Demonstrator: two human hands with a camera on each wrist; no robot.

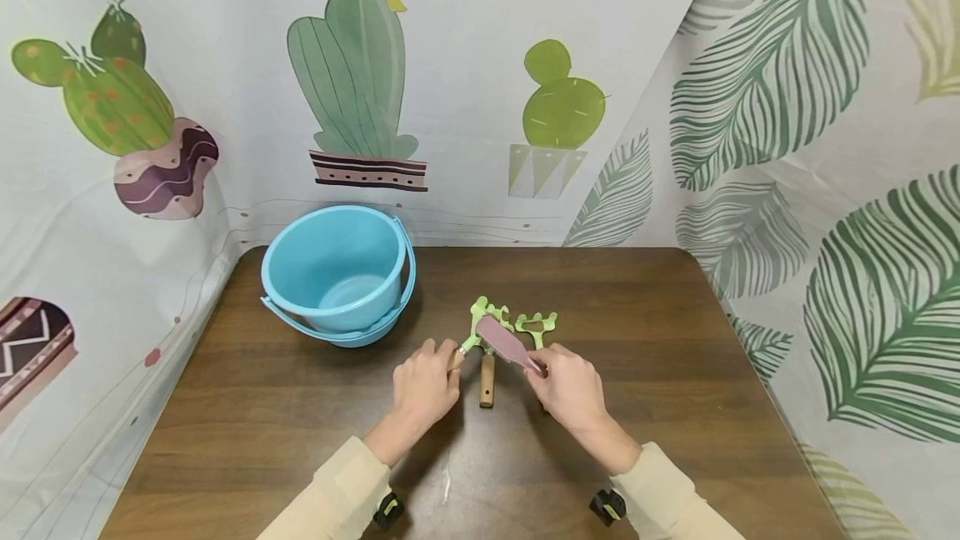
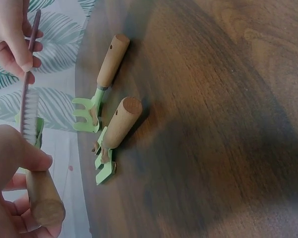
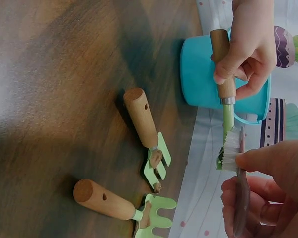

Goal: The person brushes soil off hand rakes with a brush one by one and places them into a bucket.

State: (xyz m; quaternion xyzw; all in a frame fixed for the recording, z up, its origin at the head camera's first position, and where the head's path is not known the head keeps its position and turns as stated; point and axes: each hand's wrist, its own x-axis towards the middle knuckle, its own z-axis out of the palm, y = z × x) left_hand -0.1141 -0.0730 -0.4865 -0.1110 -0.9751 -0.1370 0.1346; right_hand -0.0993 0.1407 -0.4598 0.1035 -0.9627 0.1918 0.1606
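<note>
In my left hand (image 1: 425, 386) I grip the wooden handle (image 3: 223, 59) of a small green garden tool, raised above the table. My right hand (image 1: 572, 386) holds a pinkish-mauve brush (image 1: 504, 342) with white bristles (image 2: 31, 114). The bristles lie against the tool's green head, which they partly hide in the right wrist view. Between my hands, a green hand rake (image 3: 141, 119) with a wooden handle lies on the table, brown dirt on its prongs. A three-pronged hand fork (image 3: 104, 201), also dirty, lies beside it, its handle mostly hidden by my right hand in the head view.
A light blue bucket (image 1: 300, 261) with its handle lowered stands at the back left of the brown wooden table (image 1: 637, 307). Behind the table hangs a cloth (image 1: 465, 65) printed with cacti and leaves.
</note>
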